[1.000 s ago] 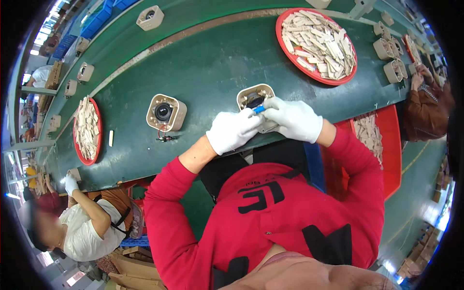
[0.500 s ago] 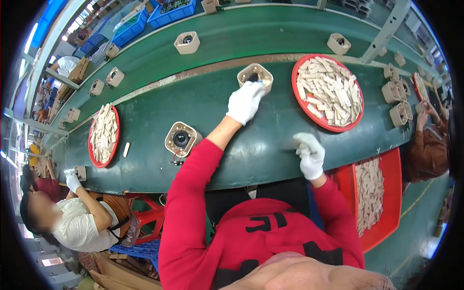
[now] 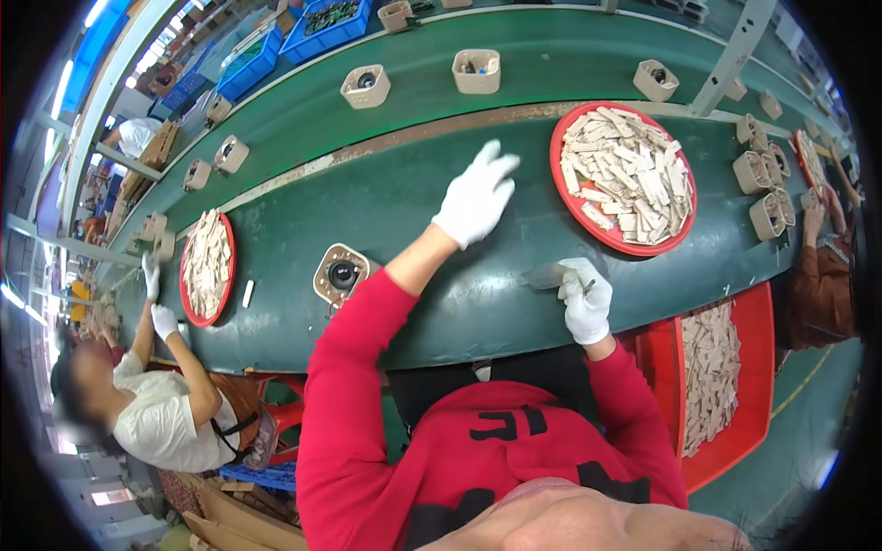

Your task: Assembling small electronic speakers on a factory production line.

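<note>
My left hand (image 3: 476, 196), in a white glove, reaches over the green bench (image 3: 413, 321) with fingers spread and nothing in them. Beyond it, a beige square-cornered housing (image 3: 477, 81) with small dark and blue parts inside sits on the far green belt (image 3: 551, 69). Gloved in white too, my right hand (image 3: 585, 301) is closed on a thin grey blade-like tool (image 3: 544, 275) that points left; its exact kind is blurred. Left of my left forearm, another beige housing (image 3: 343, 274) with a round black speaker and thin wires stands on the bench.
A red round tray (image 3: 557, 184) heaped with pale strips lies at the right; a similar tray (image 3: 231, 275) lies at the left beside a single strip (image 3: 248, 294). A red bin (image 3: 755, 367) of strips stands by the bench's right edge. Co-workers sit at both sides.
The housing under my left hand has gone onto the far belt, and that hand has let go and drawn back. My right hand stays near its place, its tool showing more clearly.
</note>
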